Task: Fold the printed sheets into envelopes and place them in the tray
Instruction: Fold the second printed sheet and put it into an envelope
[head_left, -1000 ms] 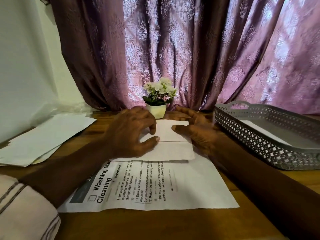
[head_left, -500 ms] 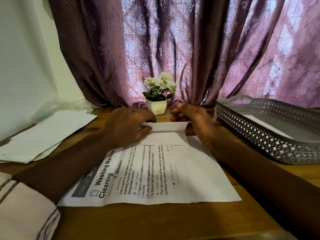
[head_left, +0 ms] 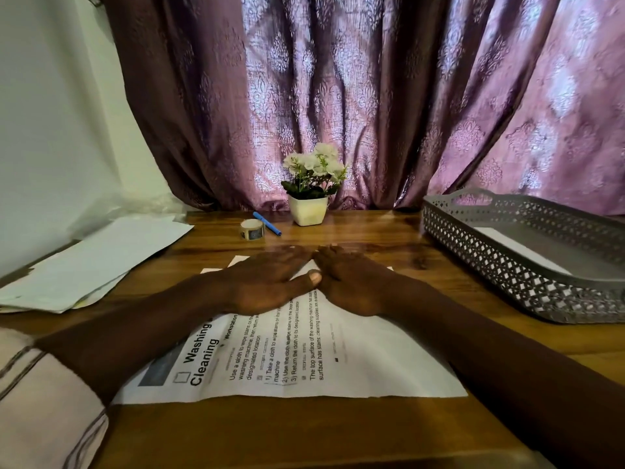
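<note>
Left hand (head_left: 267, 286) and right hand (head_left: 351, 287) flat, fingers straight, side by side, pressing far end of sheet (head_left: 355, 360) on desk (head_left: 372, 231). Tray (head_left: 490, 262) at 3 o'clock of hands, white paper (head_left: 521, 252) inside.

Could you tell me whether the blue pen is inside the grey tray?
No, the blue pen lies on the table beside the tape roll.

> A: Pretty dim overall. Daylight is let through the curtain (head_left: 338, 96), and a sheen is thrown on the table (head_left: 372, 231).
>
> B: Yep, the left hand (head_left: 263, 286) is motion-smeared, and the edges are bent.
</note>
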Demonstrator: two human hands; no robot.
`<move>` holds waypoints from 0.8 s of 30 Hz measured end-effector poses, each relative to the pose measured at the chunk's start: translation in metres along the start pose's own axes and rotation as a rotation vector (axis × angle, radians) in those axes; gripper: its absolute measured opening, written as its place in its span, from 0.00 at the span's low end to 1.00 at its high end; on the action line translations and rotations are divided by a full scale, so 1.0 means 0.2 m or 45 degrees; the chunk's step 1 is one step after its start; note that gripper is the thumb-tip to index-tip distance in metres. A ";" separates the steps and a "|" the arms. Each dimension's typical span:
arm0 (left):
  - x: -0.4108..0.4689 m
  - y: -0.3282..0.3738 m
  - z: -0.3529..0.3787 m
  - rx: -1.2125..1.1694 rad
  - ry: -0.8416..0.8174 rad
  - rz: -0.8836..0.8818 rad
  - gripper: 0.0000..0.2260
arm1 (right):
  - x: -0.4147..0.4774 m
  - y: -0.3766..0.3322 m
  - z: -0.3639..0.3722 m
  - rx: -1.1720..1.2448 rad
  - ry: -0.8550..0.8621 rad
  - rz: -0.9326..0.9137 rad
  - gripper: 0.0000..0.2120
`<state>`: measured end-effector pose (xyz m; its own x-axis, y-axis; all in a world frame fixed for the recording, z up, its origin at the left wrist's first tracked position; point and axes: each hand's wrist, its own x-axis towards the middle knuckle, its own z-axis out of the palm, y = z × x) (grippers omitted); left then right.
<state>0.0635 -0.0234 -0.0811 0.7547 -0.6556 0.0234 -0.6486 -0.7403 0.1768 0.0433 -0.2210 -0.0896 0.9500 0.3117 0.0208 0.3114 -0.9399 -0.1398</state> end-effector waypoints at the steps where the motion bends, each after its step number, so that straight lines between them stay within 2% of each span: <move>1: -0.01 0.01 -0.01 0.037 -0.047 -0.058 0.34 | -0.01 0.00 -0.01 -0.041 -0.016 0.036 0.34; 5: -0.07 -0.01 -0.02 0.076 -0.086 -0.237 0.44 | -0.02 0.00 -0.01 -0.079 -0.023 0.171 0.41; 9: -0.12 0.01 -0.03 0.078 0.005 -0.309 0.43 | -0.02 -0.02 -0.01 -0.108 0.012 0.195 0.41; 13: -0.14 0.01 -0.04 -0.009 0.352 -0.237 0.27 | -0.03 -0.09 -0.09 -0.272 0.158 0.037 0.33; 14: -0.14 0.00 -0.05 -0.013 0.465 -0.233 0.26 | -0.02 -0.12 -0.11 -0.294 0.212 -0.040 0.30; 16: -0.13 -0.06 -0.10 0.021 0.645 -0.279 0.30 | 0.02 -0.18 -0.14 -0.308 0.287 -0.194 0.24; 21: -0.20 -0.32 -0.24 0.252 1.010 -0.638 0.22 | 0.16 -0.37 -0.16 -0.354 0.349 -0.361 0.16; 22: -0.23 -0.39 -0.26 0.284 1.018 -0.731 0.21 | 0.18 -0.39 -0.13 -0.308 0.402 -0.385 0.15; 24: -0.28 -0.53 -0.27 0.345 0.876 -0.930 0.22 | 0.21 -0.40 -0.05 -0.202 0.514 -0.407 0.13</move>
<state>0.0946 0.1000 -0.0477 0.8105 0.1295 0.5712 0.0533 -0.9875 0.1483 0.0577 -0.1337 -0.0684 0.7314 0.5365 0.4209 0.5565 -0.8263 0.0862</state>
